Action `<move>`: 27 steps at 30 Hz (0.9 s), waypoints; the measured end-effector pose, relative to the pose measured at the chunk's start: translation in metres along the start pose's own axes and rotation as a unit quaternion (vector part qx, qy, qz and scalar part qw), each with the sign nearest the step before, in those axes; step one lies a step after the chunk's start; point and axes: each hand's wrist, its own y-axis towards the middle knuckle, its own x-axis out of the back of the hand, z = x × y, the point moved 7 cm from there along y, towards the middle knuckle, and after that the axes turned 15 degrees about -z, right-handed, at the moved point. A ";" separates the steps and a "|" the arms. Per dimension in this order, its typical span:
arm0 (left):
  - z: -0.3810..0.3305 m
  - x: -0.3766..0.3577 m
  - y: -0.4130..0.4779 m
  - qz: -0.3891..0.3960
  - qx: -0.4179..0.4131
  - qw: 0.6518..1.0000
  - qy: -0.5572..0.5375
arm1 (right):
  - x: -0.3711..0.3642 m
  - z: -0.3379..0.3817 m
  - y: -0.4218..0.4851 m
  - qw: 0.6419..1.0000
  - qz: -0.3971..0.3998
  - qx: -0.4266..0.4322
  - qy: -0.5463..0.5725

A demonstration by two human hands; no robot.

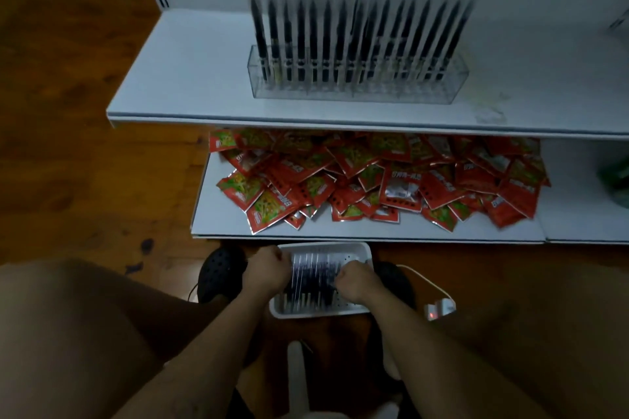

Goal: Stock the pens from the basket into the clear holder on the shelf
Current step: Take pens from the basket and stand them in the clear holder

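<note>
A white perforated basket sits on the floor between my feet, holding several dark pens laid side by side. My left hand is at the basket's left edge, fingers curled against the pens. My right hand is over the pens on the right side, fingers curled down among them. Whether either hand holds a pen is hidden by the knuckles. On the upper white shelf stands the clear holder, filled with several upright dark pens, blurred by motion.
A lower shelf carries a heap of red snack packets. Black shoes flank the basket. A white cable and small device lie on the wooden floor at the right. My knee fills the lower left.
</note>
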 end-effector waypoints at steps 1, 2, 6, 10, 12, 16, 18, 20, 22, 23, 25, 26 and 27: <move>-0.003 -0.006 0.004 0.008 -0.003 1.000 -0.012 | -0.008 -0.003 0.006 1.000 0.016 -0.001 -0.022; -0.006 -0.014 0.007 0.016 -0.002 1.000 -0.024 | -0.018 -0.007 0.012 0.999 0.037 -0.006 -0.033; 0.011 -0.057 0.010 0.069 0.043 0.995 -0.052 | -0.050 -0.021 0.028 0.993 0.079 -0.062 -0.060; 0.036 -0.090 0.005 0.112 0.123 0.984 -0.054 | -0.073 -0.036 0.048 0.991 0.085 -0.072 -0.068; 0.043 -0.099 0.008 0.121 0.150 0.980 -0.058 | -0.080 -0.039 0.061 0.989 0.090 -0.091 -0.071; 0.048 -0.114 0.022 0.129 0.170 0.974 -0.071 | -0.092 -0.046 0.082 0.983 0.114 -0.137 -0.050; 0.052 -0.119 0.030 0.135 0.175 0.973 -0.069 | -0.096 -0.048 0.087 0.981 0.108 -0.155 -0.035; 0.052 -0.122 0.037 0.136 0.176 0.972 -0.075 | -0.100 -0.051 0.087 0.980 0.089 -0.179 -0.013; 0.048 -0.121 0.042 0.138 0.168 0.973 -0.082 | -0.099 -0.056 0.086 0.977 0.041 -0.207 0.004; 0.046 -0.120 0.043 0.139 0.165 0.973 -0.088 | -0.097 -0.058 0.085 0.976 0.023 -0.218 0.007; 0.042 -0.116 0.044 0.140 0.173 0.969 -0.111 | -0.092 -0.056 0.080 0.974 0.008 -0.224 0.023; 0.040 -0.112 0.044 0.136 0.175 0.968 -0.119 | -0.090 -0.052 0.077 0.974 0.004 -0.220 0.053; 0.036 -0.107 0.044 0.132 0.171 0.969 -0.124 | -0.088 -0.049 0.074 0.973 0.000 -0.217 0.078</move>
